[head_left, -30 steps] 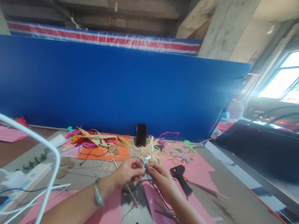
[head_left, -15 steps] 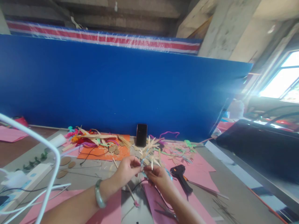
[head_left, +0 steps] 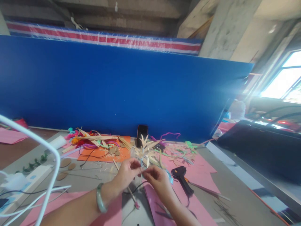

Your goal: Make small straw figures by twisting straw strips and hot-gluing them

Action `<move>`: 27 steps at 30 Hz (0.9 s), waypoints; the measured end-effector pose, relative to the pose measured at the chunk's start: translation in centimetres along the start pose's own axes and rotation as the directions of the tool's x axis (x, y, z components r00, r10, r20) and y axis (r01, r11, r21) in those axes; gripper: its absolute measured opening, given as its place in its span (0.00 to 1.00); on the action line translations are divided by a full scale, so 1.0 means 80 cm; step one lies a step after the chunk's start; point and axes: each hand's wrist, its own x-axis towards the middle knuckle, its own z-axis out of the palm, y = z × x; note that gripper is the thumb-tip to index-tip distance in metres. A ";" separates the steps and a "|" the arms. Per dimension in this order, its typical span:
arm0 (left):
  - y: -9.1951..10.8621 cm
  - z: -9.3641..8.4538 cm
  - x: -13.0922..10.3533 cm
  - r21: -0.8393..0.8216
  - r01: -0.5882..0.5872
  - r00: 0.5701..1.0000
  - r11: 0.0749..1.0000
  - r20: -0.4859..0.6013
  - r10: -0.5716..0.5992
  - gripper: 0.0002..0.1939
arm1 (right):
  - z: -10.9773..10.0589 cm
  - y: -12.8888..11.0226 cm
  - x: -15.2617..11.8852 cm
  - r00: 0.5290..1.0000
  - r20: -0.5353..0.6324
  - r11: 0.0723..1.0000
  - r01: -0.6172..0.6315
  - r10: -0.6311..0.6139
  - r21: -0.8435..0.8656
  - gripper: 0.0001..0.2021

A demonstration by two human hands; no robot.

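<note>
A spray of pale, dried husk-like leaves stands upright at the middle of the table, light blue wrapped about its stem. My left hand, below a jade-green bangle, pinches that stem between thumb and fingers. Close beside it, my right hand is closed in a pinch, its fingertips at the stem. A light blue ribbon shows behind the right hand and seems to run into its fingers; part of it is hidden.
A black glue gun lies right of my hands, on pink paper. Scissors lie under my right forearm. A phone leans on the blue panel. Craft scraps cover orange paper. A white cable arches past a power strip.
The leaf spray has turned and tilted a little left, now overlapping the phone. My right hand has shifted slightly, its fingers drawn into a tighter pinch; the left hand stays nearly still.
</note>
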 end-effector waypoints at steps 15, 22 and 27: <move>-0.014 -0.006 0.014 -0.062 -0.164 0.981 0.984 -0.110 0.157 0.17 | -0.009 -0.021 -0.020 0.871 -0.083 0.816 0.414 -0.484 -0.404 0.07; 0.029 -0.001 -0.004 0.075 -0.137 0.989 0.988 -0.047 0.141 0.15 | -0.007 -0.027 -0.023 0.899 -0.168 0.897 0.353 -0.403 -0.265 0.05; 0.037 0.000 -0.010 0.087 -0.183 0.979 0.979 -0.070 0.190 0.16 | -0.007 -0.025 -0.035 0.810 -0.080 0.785 0.532 -0.581 -0.318 0.05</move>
